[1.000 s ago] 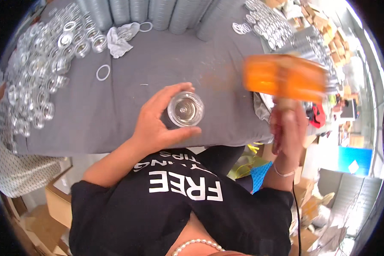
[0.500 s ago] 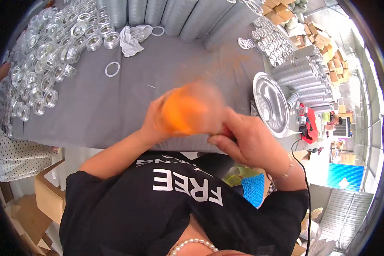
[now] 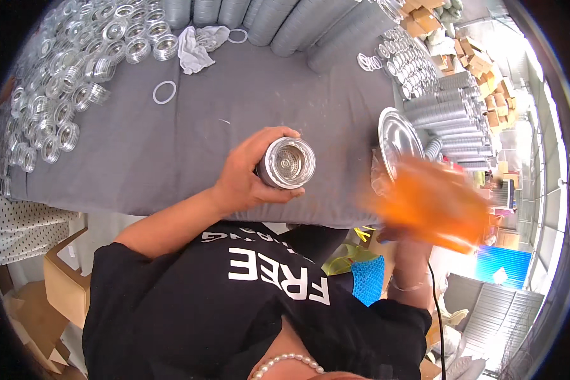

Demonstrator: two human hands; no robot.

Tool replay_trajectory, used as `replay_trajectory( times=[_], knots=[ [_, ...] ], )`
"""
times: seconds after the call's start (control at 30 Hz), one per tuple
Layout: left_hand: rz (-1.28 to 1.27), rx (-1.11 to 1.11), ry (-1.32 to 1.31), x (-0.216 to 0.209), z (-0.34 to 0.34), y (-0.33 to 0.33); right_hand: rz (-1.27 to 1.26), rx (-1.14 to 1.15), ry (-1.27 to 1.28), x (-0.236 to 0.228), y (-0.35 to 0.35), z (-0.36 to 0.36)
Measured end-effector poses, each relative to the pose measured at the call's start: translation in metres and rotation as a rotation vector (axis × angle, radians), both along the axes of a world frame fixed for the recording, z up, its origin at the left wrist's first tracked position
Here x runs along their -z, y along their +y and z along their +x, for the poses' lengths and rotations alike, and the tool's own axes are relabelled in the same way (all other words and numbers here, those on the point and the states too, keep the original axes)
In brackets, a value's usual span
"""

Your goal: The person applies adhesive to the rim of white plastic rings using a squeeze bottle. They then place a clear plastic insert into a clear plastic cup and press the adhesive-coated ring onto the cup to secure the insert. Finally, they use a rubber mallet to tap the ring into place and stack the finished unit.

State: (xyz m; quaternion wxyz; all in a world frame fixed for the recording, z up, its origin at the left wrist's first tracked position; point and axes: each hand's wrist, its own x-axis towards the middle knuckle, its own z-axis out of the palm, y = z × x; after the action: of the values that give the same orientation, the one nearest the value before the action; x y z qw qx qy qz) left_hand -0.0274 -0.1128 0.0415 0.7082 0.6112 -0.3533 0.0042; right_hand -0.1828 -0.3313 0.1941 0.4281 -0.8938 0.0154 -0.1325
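My left hand (image 3: 247, 174) is wrapped round the side of a short round container (image 3: 288, 163) above the near part of the table. Its clear, shiny rim faces up, and a dotted silvery surface shows inside. To the right, my right hand (image 3: 402, 234) grips an orange tool (image 3: 434, 206) and is swung away from the container. Motion smears the tool's head, so its exact kind cannot be made out. The hand's fingers are partly blurred too. Nearest to the tool on the table is a shiny metal basin (image 3: 396, 136).
Clear round glass pieces (image 3: 63, 114) crowd the left of the grey-covered table (image 3: 190, 139). A white ring (image 3: 164, 92) and a white cloth (image 3: 196, 50) lie farther back. Grey stacks (image 3: 323, 25) line the far edge; more stacks (image 3: 453, 107) stand right. A black cable (image 3: 438, 316) hangs down.
My right hand has moved right with the orange tool, away from the container it was covering. My left hand stays at the container, whose rim now shows.
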Motion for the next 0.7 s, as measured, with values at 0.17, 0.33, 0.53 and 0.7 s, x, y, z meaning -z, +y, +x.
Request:
replay_trajectory(
  times=[0.17, 0.33, 0.53, 0.7],
  knots=[
    [0.012, -0.041, -0.042, 0.015, -0.001, 0.0, -0.233, 0.002, -0.127, 0.067, -0.012, 0.027],
    [-0.167, -0.035, -0.097, 0.021, 0.01, -0.01, -0.573, 0.38, 0.072, 0.157, -0.046, 0.065],
    [-0.361, -0.034, 0.005, -0.01, 0.026, 0.001, -0.38, 0.158, -0.292, 0.162, -0.013, 0.084],
    [-0.42, -0.087, -0.028, -0.014, 0.047, 0.027, 0.004, -0.213, -0.15, 0.178, 0.073, 0.085]
  ],
)
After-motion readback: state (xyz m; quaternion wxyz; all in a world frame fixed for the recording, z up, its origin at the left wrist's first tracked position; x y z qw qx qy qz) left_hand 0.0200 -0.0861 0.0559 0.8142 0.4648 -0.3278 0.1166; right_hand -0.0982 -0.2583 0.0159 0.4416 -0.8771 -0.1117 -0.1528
